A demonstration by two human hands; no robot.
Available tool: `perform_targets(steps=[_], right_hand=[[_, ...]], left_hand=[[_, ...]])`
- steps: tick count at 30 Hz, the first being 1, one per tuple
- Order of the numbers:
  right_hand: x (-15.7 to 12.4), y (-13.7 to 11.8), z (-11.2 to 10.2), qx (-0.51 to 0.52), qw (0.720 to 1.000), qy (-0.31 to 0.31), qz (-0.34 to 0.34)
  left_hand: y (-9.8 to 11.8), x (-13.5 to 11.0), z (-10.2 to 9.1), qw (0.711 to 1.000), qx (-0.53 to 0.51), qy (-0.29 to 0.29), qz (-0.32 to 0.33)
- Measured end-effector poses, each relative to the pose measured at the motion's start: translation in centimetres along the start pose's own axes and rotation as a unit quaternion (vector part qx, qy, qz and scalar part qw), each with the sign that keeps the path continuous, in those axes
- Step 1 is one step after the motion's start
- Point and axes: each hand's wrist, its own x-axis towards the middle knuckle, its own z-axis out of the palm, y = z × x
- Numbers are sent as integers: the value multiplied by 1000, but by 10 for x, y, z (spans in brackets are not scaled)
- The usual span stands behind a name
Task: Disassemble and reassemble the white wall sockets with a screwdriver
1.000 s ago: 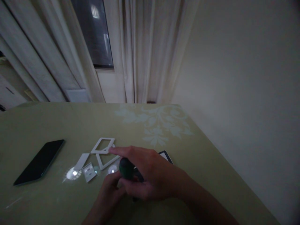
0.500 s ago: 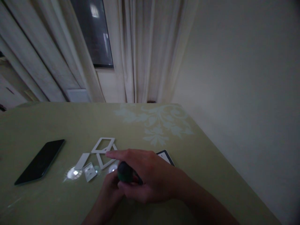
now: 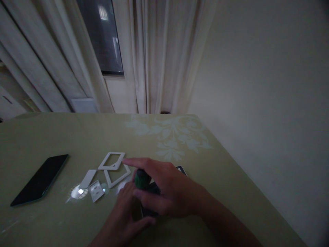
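My right hand [image 3: 167,190] is curled round a tool with a round green and black handle [image 3: 141,179], its index finger stretched out to the left above the table. My left hand [image 3: 125,214] lies just below it, fingers bent against a dark flat part [image 3: 147,210] on the table; what it grips is mostly hidden. Two white rectangular frames [image 3: 111,160] [image 3: 117,175] lie just left of my hands. A small white plate [image 3: 96,190] and a white strip [image 3: 87,178] lie beside them.
A black phone [image 3: 38,180] lies at the left on the green tablecloth [image 3: 180,140]. A dark-edged flat piece [image 3: 181,169] peeks out behind my right hand. Shiny round spots [image 3: 77,192] sit near the white parts. Curtains, a window and a bare wall stand beyond the table.
The green handle has risen and tilted more upright in my right hand. My left hand has slid forward under it. The view has shifted slightly.
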Motion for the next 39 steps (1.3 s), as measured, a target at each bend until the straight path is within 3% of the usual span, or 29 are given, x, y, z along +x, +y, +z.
perform_targets(steps=[4,7,15,22,30,34,37,39], right_hand=[[-1,0,-4,-4,1000,12,3],[-3,-1,-11,-2,999,34,4],[-10,4,-36,-44,996,67,48],[-4,14,-31,-33,997,22,64],[-1,20,-25,-40,998,20,43],[-2,17,-27,-23,1000,-10,-11],[-2,15,-30,-29,999,-4,-34],[-1,15,-30,-42,998,14,-37]], left_hand=[[-11,-5,12,995,85,-12,58],[-15,-5,14,993,98,-33,57],[-21,-1,-6,991,84,-95,32],[-26,0,-14,992,91,-79,23],[-31,1,-17,992,100,-71,32],[-22,3,-19,994,91,-48,45],[-2,9,-14,997,64,-25,22],[16,19,-7,998,27,-48,13]])
